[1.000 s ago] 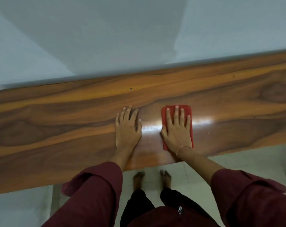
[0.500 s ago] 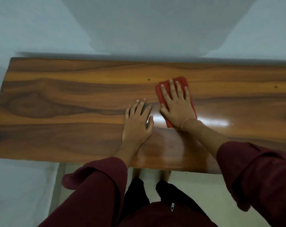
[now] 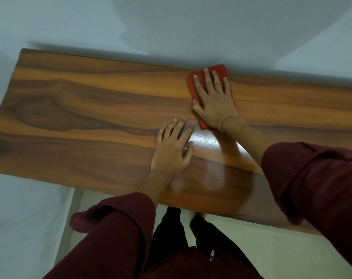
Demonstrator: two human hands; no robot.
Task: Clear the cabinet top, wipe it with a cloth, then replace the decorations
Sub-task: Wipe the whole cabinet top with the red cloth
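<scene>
A red cloth [image 3: 219, 69] was seen lying flat on the wooden cabinet top [image 3: 86, 109], right of its middle, with its far end at the rear edge beside the pale wall [image 3: 171, 25]. The cloth was pressed down by the right hand [image 3: 213, 105], which was laid palm-down on it. The fingers [image 3: 206, 79] were held straight and slightly spread, and nothing was gripped. Only the cloth's far end, its left edge and a near corner by the wrist were left uncovered. A thin bracelet [image 3: 228, 118] was worn on the right wrist.

The left hand [image 3: 171, 152] was laid flat on the bare wood, nearer the front edge and just left of the cloth's near corner, apart from it. Its fingers [image 3: 178, 130] were likewise extended and nothing was held. A ring [image 3: 184, 152] was seen on it. A glossy patch of reflected light [image 3: 206, 140] was visible between the two hands. Both forearms were left bare by rolled maroon sleeves [image 3: 118, 228], and a light tiled floor [image 3: 255, 250] was visible below the front edge.
</scene>
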